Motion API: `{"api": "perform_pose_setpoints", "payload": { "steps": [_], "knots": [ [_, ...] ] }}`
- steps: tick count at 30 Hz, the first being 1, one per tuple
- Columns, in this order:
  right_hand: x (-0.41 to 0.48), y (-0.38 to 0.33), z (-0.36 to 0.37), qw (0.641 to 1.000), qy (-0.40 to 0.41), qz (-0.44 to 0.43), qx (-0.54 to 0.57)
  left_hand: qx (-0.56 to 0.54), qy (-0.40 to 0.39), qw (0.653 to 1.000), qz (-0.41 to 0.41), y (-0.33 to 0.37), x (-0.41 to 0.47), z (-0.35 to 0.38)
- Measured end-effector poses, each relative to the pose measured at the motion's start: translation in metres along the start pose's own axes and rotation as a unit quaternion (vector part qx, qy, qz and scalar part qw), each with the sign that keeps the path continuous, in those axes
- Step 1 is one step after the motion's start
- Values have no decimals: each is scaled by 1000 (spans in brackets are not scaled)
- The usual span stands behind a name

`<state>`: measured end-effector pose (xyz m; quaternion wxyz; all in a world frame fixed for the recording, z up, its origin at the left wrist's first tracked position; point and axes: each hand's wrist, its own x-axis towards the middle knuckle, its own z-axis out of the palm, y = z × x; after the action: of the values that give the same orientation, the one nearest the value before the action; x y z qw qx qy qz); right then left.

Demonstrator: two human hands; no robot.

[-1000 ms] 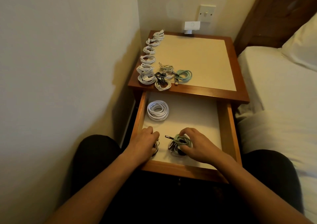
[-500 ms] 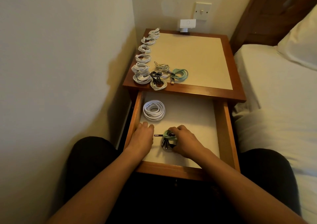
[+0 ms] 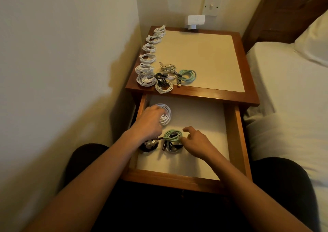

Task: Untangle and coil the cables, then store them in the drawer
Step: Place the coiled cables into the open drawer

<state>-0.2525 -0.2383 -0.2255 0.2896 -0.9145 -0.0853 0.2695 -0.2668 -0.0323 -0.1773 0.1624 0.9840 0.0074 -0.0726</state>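
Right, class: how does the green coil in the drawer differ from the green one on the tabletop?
The drawer coil sits atop dark cables; the tabletop coil lies flat. The right hand is beside the drawer coil; no hand nears the tabletop coil. Both are green.

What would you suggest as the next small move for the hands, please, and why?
Probably lift the right hand to the nightstand top for the upper green coil. That hand is open beside the lower green coil, which lies flat in the drawer. Many coils wait above, and the left hand is on the white coil.
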Motion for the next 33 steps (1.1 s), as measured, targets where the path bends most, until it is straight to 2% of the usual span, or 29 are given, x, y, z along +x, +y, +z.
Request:
{"api": "perform_pose_setpoints", "payload": {
  "steps": [2, 5, 11, 14, 18, 22, 24, 26, 28, 33],
  "knots": [
    [2, -5, 6, 999, 2, 34, 20, 59, 13, 998, 19, 2, 10, 5],
    [6, -14, 17, 997, 14, 47, 55, 133, -17, 991, 27, -2, 20, 16],
    [19, -7, 23, 972, 29, 78, 221, 206, 48, 977, 39, -14, 46, 18],
    [28, -3, 19, 961, 63, 75, 260, 201, 68, 977, 34, -18, 60, 19],
    [37, -6, 13, 953, 52, 81, 287, 168, 40, 985, 30, -17, 66, 16],
    [32, -14, 6, 969, 33, 87, 230, 61, 85, 994, 36, -16, 29, 6],
    [28, -21, 6, 982, 10, 77, 174, 39, 44, 997, 42, -12, -5, 8],
    [28, -31, 13, 992, 5, 57, 110, 76, -25, 995, 51, -7, -34, 18],
    [31, -40, 20, 997, 9, 49, 62, 146, -62, 986, 58, -6, -46, 29],
    [36, -40, 19, 995, 38, 81, 52, 212, -41, 976, 35, -10, -38, 50]
  ]
}}
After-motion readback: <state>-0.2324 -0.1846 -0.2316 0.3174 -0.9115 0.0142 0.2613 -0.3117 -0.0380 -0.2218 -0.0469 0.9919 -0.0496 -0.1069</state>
